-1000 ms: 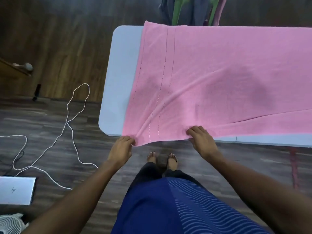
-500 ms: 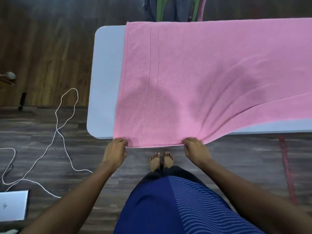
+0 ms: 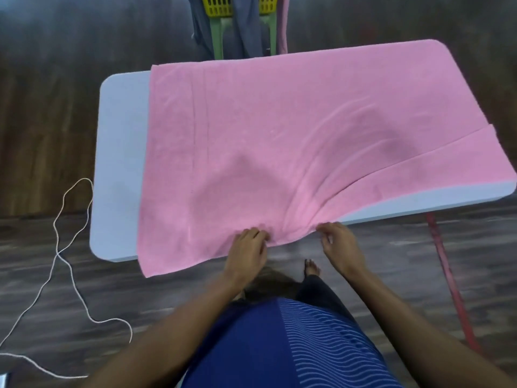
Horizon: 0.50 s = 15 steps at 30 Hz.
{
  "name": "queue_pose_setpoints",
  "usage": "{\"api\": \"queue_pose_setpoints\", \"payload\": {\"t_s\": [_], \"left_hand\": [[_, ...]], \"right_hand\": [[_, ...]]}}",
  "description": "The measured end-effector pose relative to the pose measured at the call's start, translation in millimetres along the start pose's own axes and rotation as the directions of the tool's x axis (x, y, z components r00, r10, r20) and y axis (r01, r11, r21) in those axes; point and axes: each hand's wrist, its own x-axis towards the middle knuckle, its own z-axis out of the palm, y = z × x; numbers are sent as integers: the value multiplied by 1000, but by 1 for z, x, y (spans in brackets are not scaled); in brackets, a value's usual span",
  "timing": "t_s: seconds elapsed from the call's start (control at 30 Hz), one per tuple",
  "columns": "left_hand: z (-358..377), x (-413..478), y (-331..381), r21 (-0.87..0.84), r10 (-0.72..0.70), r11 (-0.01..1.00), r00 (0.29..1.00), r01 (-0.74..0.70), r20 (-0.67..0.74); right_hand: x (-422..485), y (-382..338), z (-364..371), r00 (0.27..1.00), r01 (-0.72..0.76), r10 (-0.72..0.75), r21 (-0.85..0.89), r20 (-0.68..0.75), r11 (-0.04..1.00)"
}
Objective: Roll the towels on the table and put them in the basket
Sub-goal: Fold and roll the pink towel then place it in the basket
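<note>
A large pink towel (image 3: 279,130) lies spread over most of the pale blue table (image 3: 120,152), its near left corner hanging off the front edge. My left hand (image 3: 247,249) pinches the towel's near hem, which bunches into folds there. My right hand (image 3: 340,243) is at the hem just to the right, fingers curled at the cloth's edge; whether it grips is unclear. A yellow basket (image 3: 221,5) shows at the top, behind the table, with grey cloth draped over it.
A green chair (image 3: 219,37) stands behind the table's far edge. A white cable (image 3: 70,247) loops over the dark wood floor to the left. A red strap (image 3: 447,273) runs along the floor at the right. My bare foot (image 3: 312,268) is under the table's near edge.
Both hands have shifted right along the near hem and closer together. The left corner of the towel was let go and now hangs off the edge. The view has moved back and right.
</note>
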Motion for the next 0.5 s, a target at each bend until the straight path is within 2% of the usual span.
{"api": "queue_pose_setpoints", "payload": {"t_s": [0.07, 0.13, 0.23, 0.3, 0.4, 0.5], "left_hand": [[20, 24, 32, -21, -2, 1000, 1000, 2, -12], [41, 46, 61, -37, -19, 999, 1000, 19, -19], [72, 68, 96, 0, -42, 999, 999, 42, 8], [90, 72, 114, 81, -58, 995, 998, 56, 14], [104, 73, 133, 259, -127, 959, 992, 115, 29], [107, 77, 145, 367, -200, 910, 980, 193, -17]], "right_hand": [[19, 26, -22, 997, 58, -60, -44, -42, 997], [42, 50, -45, 994, 100, -103, -115, -19, 988], [70, 81, -72, 973, 221, -196, -259, 118, 940], [81, 101, -85, 933, 333, -258, -325, 253, 885], [91, 123, -96, 866, 462, -352, -299, 354, 835], [90, 137, -100, 873, 456, -388, -213, 296, 864]]}}
